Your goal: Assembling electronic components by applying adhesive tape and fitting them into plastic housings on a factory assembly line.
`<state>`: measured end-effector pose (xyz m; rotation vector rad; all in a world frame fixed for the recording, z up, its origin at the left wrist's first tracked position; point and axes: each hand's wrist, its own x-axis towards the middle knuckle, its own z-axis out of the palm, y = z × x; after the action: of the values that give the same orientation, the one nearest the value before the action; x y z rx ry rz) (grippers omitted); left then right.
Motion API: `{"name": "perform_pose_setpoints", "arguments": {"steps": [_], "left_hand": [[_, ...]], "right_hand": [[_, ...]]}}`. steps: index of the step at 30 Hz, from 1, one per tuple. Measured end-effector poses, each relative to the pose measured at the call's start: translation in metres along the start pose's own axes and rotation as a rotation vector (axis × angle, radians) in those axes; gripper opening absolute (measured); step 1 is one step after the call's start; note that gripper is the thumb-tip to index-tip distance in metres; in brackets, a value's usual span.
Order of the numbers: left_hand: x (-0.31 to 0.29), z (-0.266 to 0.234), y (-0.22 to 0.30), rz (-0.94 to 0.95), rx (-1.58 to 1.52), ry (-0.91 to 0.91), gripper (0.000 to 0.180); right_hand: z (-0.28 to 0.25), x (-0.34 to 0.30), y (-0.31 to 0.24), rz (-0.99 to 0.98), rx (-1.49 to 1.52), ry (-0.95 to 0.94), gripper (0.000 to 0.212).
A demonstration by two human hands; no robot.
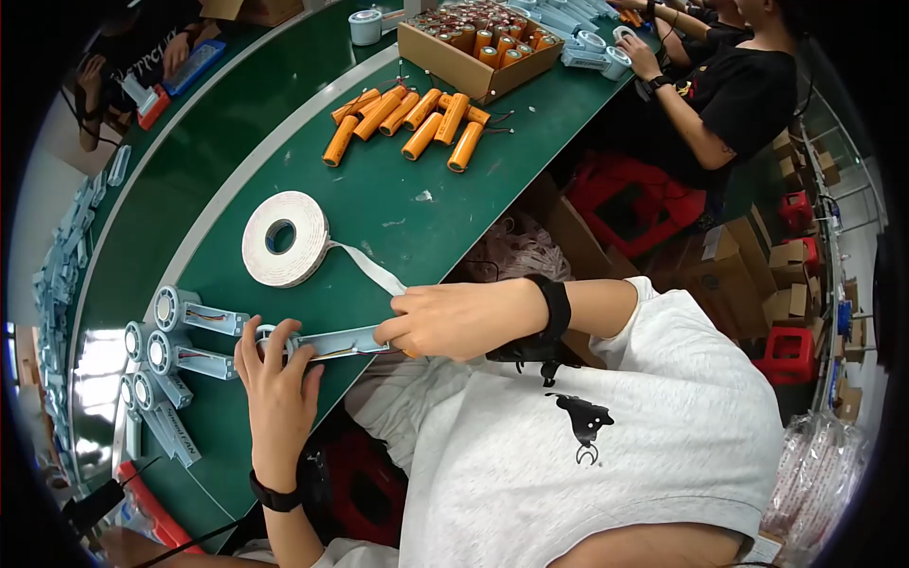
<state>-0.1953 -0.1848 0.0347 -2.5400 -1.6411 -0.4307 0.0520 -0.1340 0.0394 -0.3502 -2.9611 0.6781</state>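
A light-blue handheld fan housing (346, 342) lies across the table edge, its long handle open so that thin wires show inside. My left hand (276, 383) grips the round head of it, fingers bent over the rim. At the handle's other end, my right hand (450, 320) is closed with its fingertips on the housing. A white tape strip (369, 269) runs from a large tape roll (285, 239) to the fingers of my right hand, which hide its end. A small orange patch shows under those fingers; I cannot tell what it is.
Several fan housings (194, 362) lie left of my left hand. Orange cylindrical batteries (402, 112) with wires are scattered farther back, before a cardboard box (454, 66) full of them. A co-worker (729, 95) sits at the far right. Red stools (791, 355) and cartons stand on the floor.
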Motion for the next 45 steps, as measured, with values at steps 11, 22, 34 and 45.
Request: {"name": "perform_pose_setpoints", "arguments": {"steps": [11, 22, 34, 45], "left_hand": [[0.003, 0.008, 0.004, -0.134, -0.396, 0.201, 0.019], [0.001, 0.011, 0.003, -0.114, -0.358, 0.208, 0.023], [-0.001, 0.021, -0.002, -0.061, -0.389, 0.204, 0.024], [0.011, -0.006, -0.001, -0.135, -0.371, 0.062, 0.051]], "right_hand": [[-0.014, 0.042, 0.003, 0.132, 0.694, 0.624, 0.030], [-0.002, 0.051, 0.008, -0.058, 0.288, 0.477, 0.014], [-0.005, 0.097, 0.025, 0.095, 0.096, 0.114, 0.016], [0.046, 0.084, 0.032, 0.002, 0.875, 0.628, 0.025]]}}
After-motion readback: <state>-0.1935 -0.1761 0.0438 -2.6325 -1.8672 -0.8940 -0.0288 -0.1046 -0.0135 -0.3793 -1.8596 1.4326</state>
